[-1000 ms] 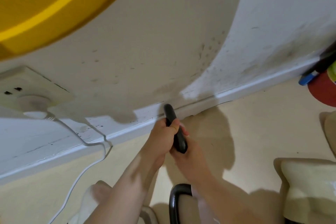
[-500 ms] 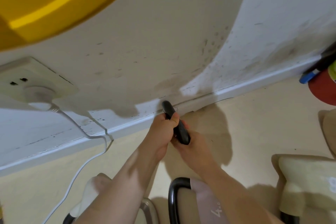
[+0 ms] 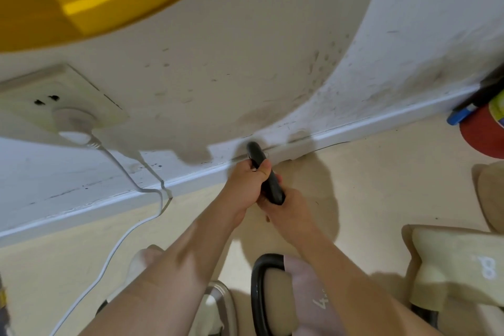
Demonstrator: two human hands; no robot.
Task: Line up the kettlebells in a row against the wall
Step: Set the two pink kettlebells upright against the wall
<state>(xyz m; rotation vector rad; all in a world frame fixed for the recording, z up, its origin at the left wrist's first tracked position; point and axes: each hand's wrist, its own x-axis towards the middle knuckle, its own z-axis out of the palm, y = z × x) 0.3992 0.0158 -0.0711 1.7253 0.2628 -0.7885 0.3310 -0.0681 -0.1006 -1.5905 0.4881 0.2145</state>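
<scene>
Both hands are clenched on one black kettlebell handle: the left hand wraps the far part with its thumb laid over the top, and the right hand takes the near end from below, so the two grips sit touching along the bar. A doubled hold like this suggests a heavy load, shared between both arms so it can be steered and not swung. The bell under the handle is hidden behind the hands and forearms, so whether it is on the floor or just off it cannot be told. The handle's far tip reaches the white skirting board at the foot of the wall, which fits a bell being set close in as one of the row. Nearer the person, a pink kettlebell with a black handle waits on the floor beneath the right forearm, and a cream kettlebell marked 8 sits to the right, both well apart from the wall and, by the look of it, not yet lined up. To the left a white cable runs down from a plug in the wall socket and across the floor, close enough to the row's line that a bell could land on it.
</scene>
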